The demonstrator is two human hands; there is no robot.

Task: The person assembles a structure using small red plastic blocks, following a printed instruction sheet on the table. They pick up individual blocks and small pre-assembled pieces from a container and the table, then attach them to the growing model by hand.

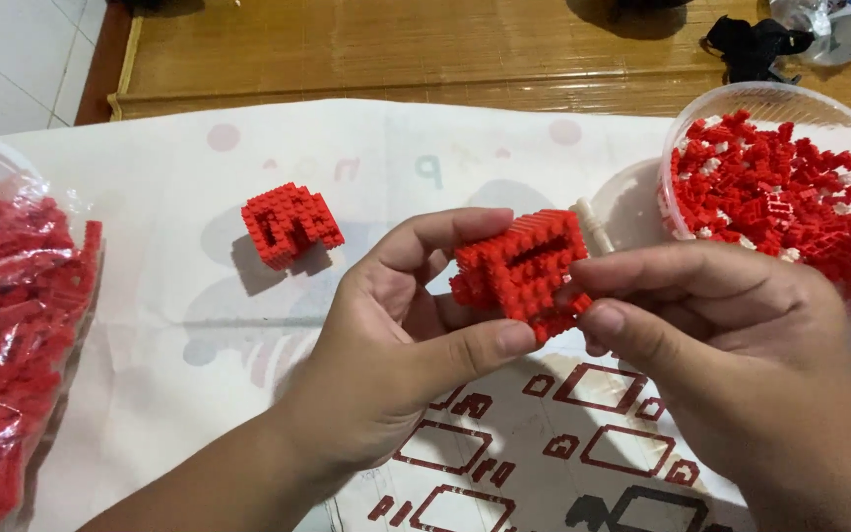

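**Two hands on a red brick model above a white cloth**

A white cloth (150, 394) covers most of the view, with faint pale shapes printed across it and a sheet of red-outlined diagrams (583, 443) lying on its near part. Beyond the cloth runs a strip of woven bamboo mat (396, 44), and pale floor tiles show at the far left corner.

At the left edge sits a clear plastic bag (7, 355) packed with small red bricks. At the right stands a clear round tub (770, 99), filled with more red bricks and a few white ones.

The right hand (741, 365) and the left hand (386, 365) meet in the middle, raised over the cloth. Both are closed on the red brick model (522, 271), a small blocky piece with a slot in its upper face. The left hand grips it from the left side, thumb under its lower edge and fingers curled behind. The right hand pinches its right end between thumb and forefinger.

A second red brick piece (291, 224) lies on the cloth, well apart to the left of the hands.
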